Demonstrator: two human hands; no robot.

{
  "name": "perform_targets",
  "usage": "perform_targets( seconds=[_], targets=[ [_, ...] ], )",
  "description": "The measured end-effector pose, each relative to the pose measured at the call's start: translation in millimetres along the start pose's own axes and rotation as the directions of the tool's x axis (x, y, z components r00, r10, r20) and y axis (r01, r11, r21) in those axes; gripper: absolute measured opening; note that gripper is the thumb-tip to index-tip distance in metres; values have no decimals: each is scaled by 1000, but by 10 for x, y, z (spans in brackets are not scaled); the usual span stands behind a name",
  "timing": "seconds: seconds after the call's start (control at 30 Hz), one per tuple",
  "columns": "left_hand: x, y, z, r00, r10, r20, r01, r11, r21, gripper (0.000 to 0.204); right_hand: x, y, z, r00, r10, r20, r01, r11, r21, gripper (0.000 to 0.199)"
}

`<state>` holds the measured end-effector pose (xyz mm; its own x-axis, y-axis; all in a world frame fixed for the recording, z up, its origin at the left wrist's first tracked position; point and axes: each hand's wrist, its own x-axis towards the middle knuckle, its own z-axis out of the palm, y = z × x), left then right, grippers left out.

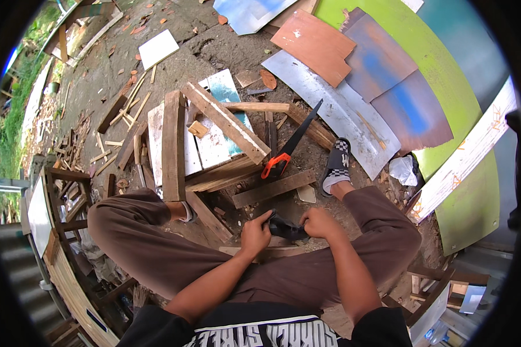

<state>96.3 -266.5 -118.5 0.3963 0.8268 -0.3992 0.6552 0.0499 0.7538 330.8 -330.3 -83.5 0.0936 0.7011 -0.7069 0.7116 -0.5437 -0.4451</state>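
My left hand (pixel 256 233) and my right hand (pixel 322 224) are both closed in front of my lap. Stretched between them is a crumpled, limp black piece (pixel 287 229), gripped at one end by each hand. Whether it is plastic or cloth I cannot tell. Just beyond my hands, a short wooden board (pixel 274 188) lies on the ground. Past that, a handsaw (pixel 299 138) with an orange and black handle leans against the wood, blade pointing up and away to the right.
Thick planks (pixel 174 144) and a white-edged beam (pixel 226 123) rest on white boards ahead. Painted sheets (pixel 382 69) spread at the far right, beside a crumpled white bag (pixel 403 170). Thin sticks (pixel 136 98) litter the ground. A wooden frame (pixel 69 174) stands left.
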Motion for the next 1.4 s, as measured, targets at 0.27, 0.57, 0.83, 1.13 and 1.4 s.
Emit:
perform_targets(
  seconds=[0.27,0.57,0.83,1.13,1.4],
  targets=[
    [104,2,-40,951,-250,181,193,940,282,41,136,-91,92,988,34,152,48,860,-508,30],
    [50,104,43,942,335,-33,-302,883,359,29,462,-95,557,927,-1,376,133,936,-327,28],
    [126,122,464,847,401,349,-366,916,-164,29,577,221,482,973,49,227,10,967,-255,33],
    [315,-614,747,814,-79,576,-185,904,386,32,746,377,846,904,-151,401,121,988,99,40],
    [331,-748,856,853,96,513,-285,909,303,51,958,271,867,998,22,52,-9,971,-238,28]
  ],
)
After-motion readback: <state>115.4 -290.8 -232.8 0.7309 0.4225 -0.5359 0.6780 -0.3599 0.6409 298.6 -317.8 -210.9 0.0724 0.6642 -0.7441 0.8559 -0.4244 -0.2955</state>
